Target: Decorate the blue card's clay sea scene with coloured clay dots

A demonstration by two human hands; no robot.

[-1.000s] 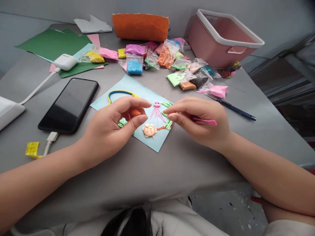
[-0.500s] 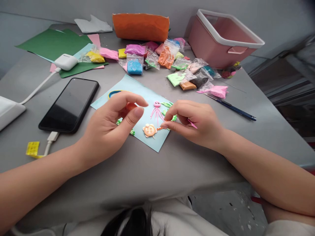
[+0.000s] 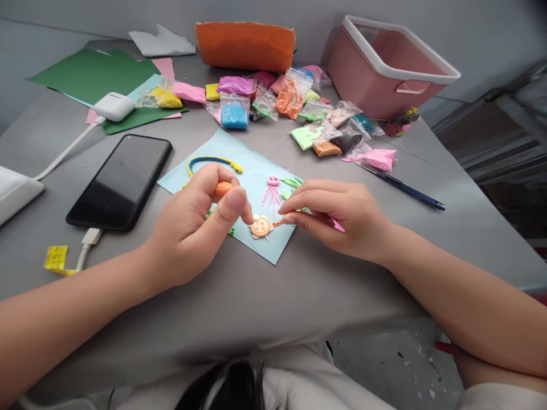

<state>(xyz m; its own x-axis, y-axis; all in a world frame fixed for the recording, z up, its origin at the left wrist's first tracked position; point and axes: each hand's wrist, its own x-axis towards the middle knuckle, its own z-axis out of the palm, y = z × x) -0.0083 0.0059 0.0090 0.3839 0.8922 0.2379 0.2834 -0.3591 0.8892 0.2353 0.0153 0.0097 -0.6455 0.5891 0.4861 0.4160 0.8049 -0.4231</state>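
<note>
My left hand [image 3: 200, 222] is closed around a lump of orange clay [image 3: 223, 188], held above the left part of a light blue sheet [image 3: 273, 247]. Thin and pink, a pointed tool [image 3: 337, 224] pokes out from the palm of my right hand [image 3: 333, 213], whose fingers are pressed together over the sheet's right side. Clay figures lie on the sheet: a pink octopus [image 3: 272, 188], an orange turtle [image 3: 260, 227], a yellow and blue snake-like strip [image 3: 216, 161] and green weeds [image 3: 293, 182]. My fingers hide part of the sheet.
Several bags of coloured clay [image 3: 235, 114] lie behind the sheet, before an orange box [image 3: 245, 48] and a pink basket [image 3: 363, 68]. A phone [image 3: 122, 182] with a cable lies at left, near green paper [image 3: 94, 74]. A dark blue pen [image 3: 410, 191] lies at right.
My left fingers have curled in and the thumb has shifted, so more of the orange clay and the snake-like strip shows. My right fingers have straightened slightly.
</note>
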